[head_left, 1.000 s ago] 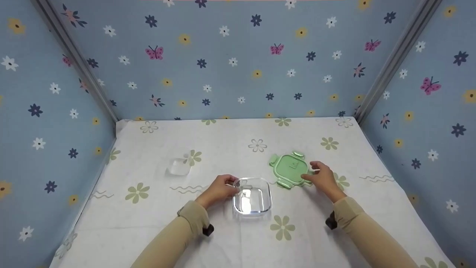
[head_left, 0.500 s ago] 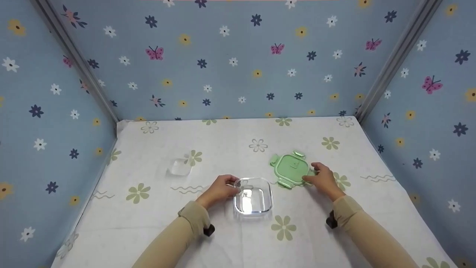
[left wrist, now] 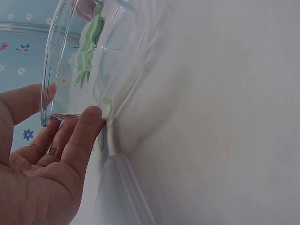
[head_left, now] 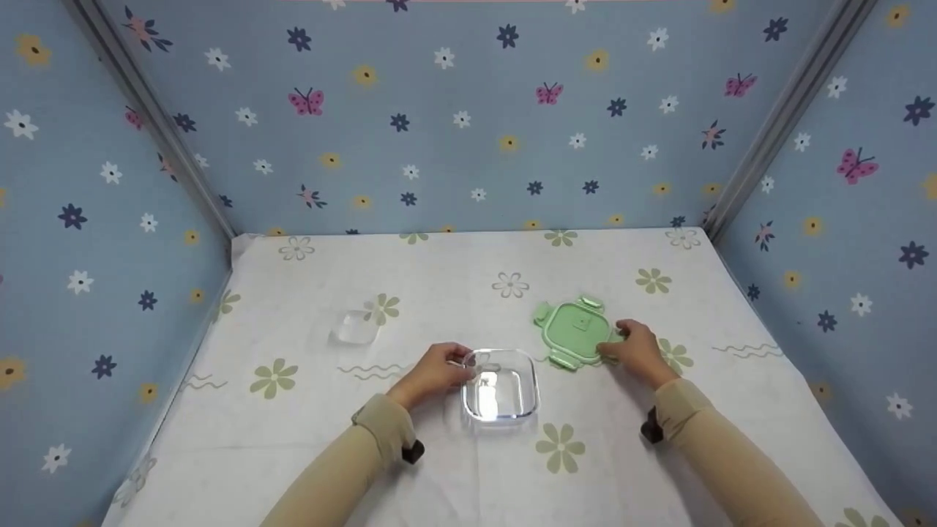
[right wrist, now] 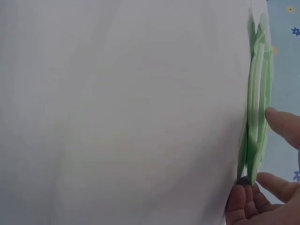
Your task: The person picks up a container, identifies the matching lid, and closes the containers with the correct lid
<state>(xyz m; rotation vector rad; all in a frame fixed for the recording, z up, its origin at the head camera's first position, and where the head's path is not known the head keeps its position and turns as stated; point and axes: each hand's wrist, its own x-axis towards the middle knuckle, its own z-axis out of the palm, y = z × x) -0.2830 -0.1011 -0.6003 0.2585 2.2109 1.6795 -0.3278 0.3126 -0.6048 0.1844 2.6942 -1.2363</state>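
Left hand (head_left: 433,375) pinching left wall of clear container (head_left: 501,391), below frame centre — right hand (head_left: 637,353) pinching edge of green lid (head_left: 577,331), right of centre. Small transparent item (head_left: 356,328) on flowered cloth (head_left: 293,421), left of centre.

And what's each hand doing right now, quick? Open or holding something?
Left hand: holding the clear container by its side.
Right hand: holding the green lid by its edge.

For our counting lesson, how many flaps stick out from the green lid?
4 on the green lid: left flap, far flap, near flap, and right flap, which is partly hidden by the right hand.
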